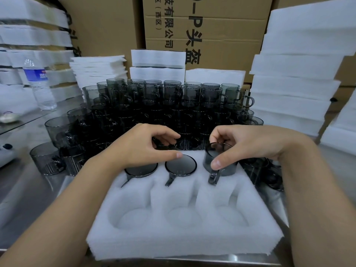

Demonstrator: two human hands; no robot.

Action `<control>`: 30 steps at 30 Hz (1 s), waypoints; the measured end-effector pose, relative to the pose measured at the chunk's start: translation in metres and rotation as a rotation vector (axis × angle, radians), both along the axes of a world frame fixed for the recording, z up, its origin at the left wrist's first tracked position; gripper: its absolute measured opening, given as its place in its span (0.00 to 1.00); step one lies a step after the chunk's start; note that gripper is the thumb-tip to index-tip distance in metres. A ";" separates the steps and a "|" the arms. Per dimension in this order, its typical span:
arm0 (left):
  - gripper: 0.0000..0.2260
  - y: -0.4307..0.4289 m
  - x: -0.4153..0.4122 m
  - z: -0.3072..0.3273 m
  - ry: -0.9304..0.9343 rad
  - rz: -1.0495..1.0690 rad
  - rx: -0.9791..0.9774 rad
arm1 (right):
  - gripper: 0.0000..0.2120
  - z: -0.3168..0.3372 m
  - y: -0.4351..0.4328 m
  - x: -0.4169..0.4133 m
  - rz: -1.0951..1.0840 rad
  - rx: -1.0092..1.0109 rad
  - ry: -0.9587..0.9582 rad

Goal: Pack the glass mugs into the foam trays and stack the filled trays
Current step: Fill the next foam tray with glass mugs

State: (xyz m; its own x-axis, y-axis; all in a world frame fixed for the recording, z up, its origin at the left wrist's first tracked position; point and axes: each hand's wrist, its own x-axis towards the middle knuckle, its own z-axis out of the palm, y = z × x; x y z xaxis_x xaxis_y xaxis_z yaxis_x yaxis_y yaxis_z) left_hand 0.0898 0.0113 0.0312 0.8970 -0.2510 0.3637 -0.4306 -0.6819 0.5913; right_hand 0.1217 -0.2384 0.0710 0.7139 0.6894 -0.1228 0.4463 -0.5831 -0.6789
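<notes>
Fingers (221,134) of the right hand (256,143) pinch a smoky glass mug (221,167) at the foam tray (173,237), far-right pocket; left hand (142,149) fingers curl beside seated mugs (181,165), grip unclear.

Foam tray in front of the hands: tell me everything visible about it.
The foam tray is white, soft-looking, layered at its edge, lying flat at the near edge of a metal table. Six cut-out pockets in two rows of three, each round with a handle slot. Near row empty. In the far row two mugs sit seated; the right hand holds a third mug partly in the right pocket.
</notes>
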 end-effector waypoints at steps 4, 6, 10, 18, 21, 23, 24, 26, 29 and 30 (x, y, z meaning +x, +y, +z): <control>0.14 0.001 0.000 0.000 0.000 -0.006 -0.007 | 0.29 -0.003 0.000 0.002 -0.015 -0.013 -0.014; 0.14 0.001 -0.001 0.000 -0.002 -0.007 -0.008 | 0.29 -0.004 -0.001 0.004 -0.025 -0.028 -0.022; 0.15 0.001 -0.001 0.000 -0.004 0.000 -0.001 | 0.32 -0.003 -0.001 0.005 -0.018 -0.003 -0.061; 0.10 -0.001 0.000 0.001 -0.029 0.026 0.032 | 0.21 -0.014 0.042 0.001 -0.179 0.275 -0.377; 0.07 -0.001 0.001 0.000 -0.061 0.083 0.053 | 0.16 -0.021 0.046 0.002 -0.185 0.088 -0.371; 0.06 -0.001 0.002 -0.001 -0.129 0.207 0.067 | 0.15 -0.024 0.047 0.004 -0.203 0.007 -0.351; 0.05 0.000 0.003 -0.001 -0.165 0.283 0.062 | 0.15 -0.026 0.048 0.004 -0.201 -0.018 -0.338; 0.05 0.000 0.003 0.000 -0.222 0.422 0.030 | 0.15 -0.028 0.050 0.004 -0.189 -0.051 -0.311; 0.10 0.001 0.004 0.002 -0.274 0.568 -0.027 | 0.17 -0.029 0.051 0.004 -0.183 -0.101 -0.285; 0.11 0.002 0.004 0.003 -0.277 0.591 -0.039 | 0.18 -0.030 0.052 0.004 -0.178 -0.118 -0.287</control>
